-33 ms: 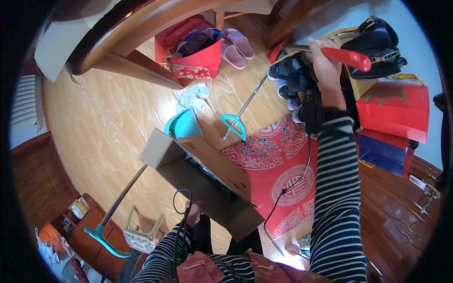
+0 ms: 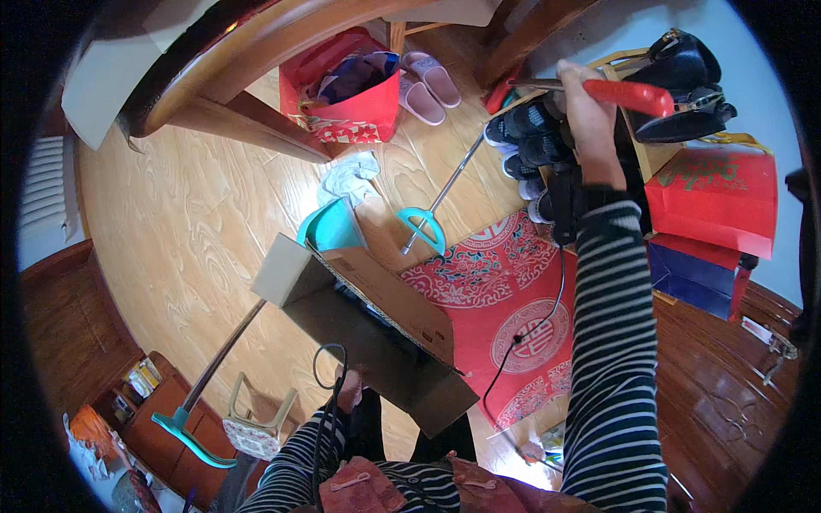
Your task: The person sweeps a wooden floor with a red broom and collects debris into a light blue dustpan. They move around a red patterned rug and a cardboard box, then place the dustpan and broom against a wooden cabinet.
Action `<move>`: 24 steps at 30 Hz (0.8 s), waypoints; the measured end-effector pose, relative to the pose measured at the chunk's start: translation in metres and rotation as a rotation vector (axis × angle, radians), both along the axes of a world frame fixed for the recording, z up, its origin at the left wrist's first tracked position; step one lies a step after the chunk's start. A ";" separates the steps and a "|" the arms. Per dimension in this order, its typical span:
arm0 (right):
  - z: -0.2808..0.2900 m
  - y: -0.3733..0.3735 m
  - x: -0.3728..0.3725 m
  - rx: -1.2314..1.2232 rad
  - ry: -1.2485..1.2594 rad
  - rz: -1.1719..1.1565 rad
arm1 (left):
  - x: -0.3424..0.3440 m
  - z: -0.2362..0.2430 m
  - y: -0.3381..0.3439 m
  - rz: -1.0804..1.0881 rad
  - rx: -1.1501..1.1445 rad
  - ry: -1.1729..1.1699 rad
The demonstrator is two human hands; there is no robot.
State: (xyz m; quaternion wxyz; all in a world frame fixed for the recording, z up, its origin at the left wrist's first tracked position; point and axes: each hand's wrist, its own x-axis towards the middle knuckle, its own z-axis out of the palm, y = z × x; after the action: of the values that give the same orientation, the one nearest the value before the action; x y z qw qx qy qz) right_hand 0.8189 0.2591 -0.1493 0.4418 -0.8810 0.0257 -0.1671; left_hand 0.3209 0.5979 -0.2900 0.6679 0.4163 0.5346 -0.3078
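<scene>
My right hand, reaching out at the far right, is closed around a tool with a red handle and a thin metal shaft; its exact kind is unclear. The shaft points left, toward a red part by the table leg. Just below the hand are several dark shoes. Low in the middle, my left hand grips the near edge of an open cardboard box. Dark contents show inside the box, hard to make out. A black cable loops beside the left hand, and its fingers are partly hidden.
A teal dustpan with a metal pole lies beyond the box, beside a red patterned mat. A teal-headed broom is at left, near a small chair. Red bag and pink slippers sit by the table.
The end of the red handle has tipped slightly upward in my right hand. The cable over the mat has shifted a little. My left hand and the box stay put.
</scene>
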 end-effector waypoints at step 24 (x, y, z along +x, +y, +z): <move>0.026 0.031 -0.072 0.722 0.322 -0.291 | 0.009 0.015 -0.009 0.067 0.011 -0.125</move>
State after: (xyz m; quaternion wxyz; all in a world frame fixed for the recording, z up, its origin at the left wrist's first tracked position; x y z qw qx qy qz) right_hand 0.7465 0.2898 -0.1232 0.6843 -0.6718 0.2755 -0.0680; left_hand 0.3299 0.5892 -0.2753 0.7075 0.4203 0.5073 -0.2558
